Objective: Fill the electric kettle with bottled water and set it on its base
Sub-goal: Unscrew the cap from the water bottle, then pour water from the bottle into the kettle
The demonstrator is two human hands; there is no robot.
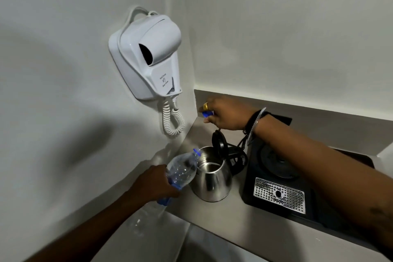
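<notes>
Two hands were busy: the left hand (156, 183) gripped the bottle (182, 170), tilted at the open kettle (211, 175) left of its base (278, 178), the right hand (225, 114) pinched the cap (206, 114), so a wobble might spill water.

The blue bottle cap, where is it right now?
In the head view, the blue bottle cap is pinched in the right hand, at the back corner of the counter, above the open kettle.
</notes>
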